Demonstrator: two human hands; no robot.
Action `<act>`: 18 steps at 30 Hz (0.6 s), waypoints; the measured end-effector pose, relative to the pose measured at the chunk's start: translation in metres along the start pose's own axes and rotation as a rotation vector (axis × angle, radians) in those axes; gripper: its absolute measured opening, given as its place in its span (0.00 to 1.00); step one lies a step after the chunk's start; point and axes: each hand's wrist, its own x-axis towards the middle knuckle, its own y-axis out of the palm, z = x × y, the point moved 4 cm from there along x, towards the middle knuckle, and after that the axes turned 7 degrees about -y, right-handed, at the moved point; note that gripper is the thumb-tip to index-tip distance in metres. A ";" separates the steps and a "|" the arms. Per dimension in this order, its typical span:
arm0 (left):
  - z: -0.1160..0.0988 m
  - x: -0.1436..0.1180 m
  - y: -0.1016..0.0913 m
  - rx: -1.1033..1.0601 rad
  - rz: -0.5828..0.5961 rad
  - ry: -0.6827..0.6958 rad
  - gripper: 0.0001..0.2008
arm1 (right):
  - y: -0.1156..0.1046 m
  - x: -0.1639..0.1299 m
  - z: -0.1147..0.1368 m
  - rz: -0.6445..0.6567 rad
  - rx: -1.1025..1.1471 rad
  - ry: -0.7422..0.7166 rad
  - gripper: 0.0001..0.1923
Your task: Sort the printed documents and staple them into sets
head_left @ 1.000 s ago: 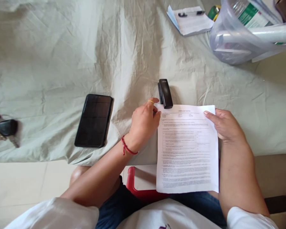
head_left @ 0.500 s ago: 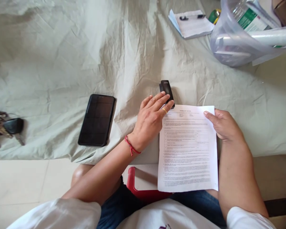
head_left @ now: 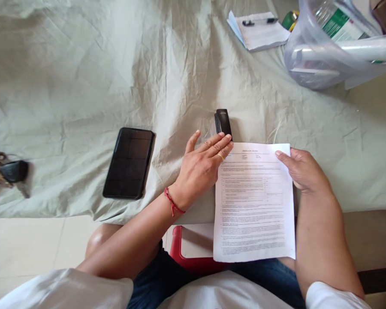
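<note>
A printed paper sheet [head_left: 254,206] lies over the near edge of the cloth-covered surface [head_left: 83,77] and hangs toward my lap. My right hand [head_left: 300,169] holds its top right corner, thumb on top. A black stapler [head_left: 223,121] sits at the sheet's top left corner. My left hand [head_left: 204,165], fingers stretched flat, rests on the near end of the stapler and the sheet's corner. It wears a ring and a red thread bracelet.
A black phone [head_left: 128,162] lies left of my hand, and keys with a black fob [head_left: 6,171] at the far left. At the back right are a notepad with a pen [head_left: 260,30] and a clear plastic tub [head_left: 334,47]. A red object [head_left: 183,253] sits on my lap.
My left hand went from pinching the sheet's top left corner to lying flat with fingers spread over the stapler's near end. The right hand and paper stayed put.
</note>
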 end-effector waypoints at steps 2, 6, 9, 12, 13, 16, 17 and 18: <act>-0.002 -0.001 0.001 0.009 -0.020 -0.009 0.26 | 0.000 0.000 0.000 0.006 -0.003 -0.005 0.27; -0.009 -0.006 0.001 0.013 -0.047 -0.010 0.29 | 0.001 0.002 -0.005 0.002 0.048 -0.034 0.26; -0.014 -0.009 0.002 0.003 -0.025 -0.020 0.32 | 0.001 0.004 -0.009 0.016 0.102 -0.040 0.26; -0.016 -0.011 0.004 0.005 0.003 -0.037 0.32 | -0.001 0.007 -0.011 0.031 0.121 -0.049 0.25; -0.017 -0.011 0.005 0.009 0.008 -0.043 0.32 | -0.002 0.007 -0.011 0.036 0.123 -0.052 0.24; -0.014 -0.009 0.004 0.000 0.003 -0.061 0.31 | -0.003 0.006 -0.010 0.038 0.107 -0.049 0.25; -0.013 -0.007 0.003 -0.023 -0.011 -0.059 0.30 | -0.002 0.005 -0.009 0.040 0.096 -0.043 0.25; -0.011 -0.005 0.001 -0.058 -0.032 -0.051 0.29 | -0.001 0.002 -0.008 0.047 0.088 -0.037 0.26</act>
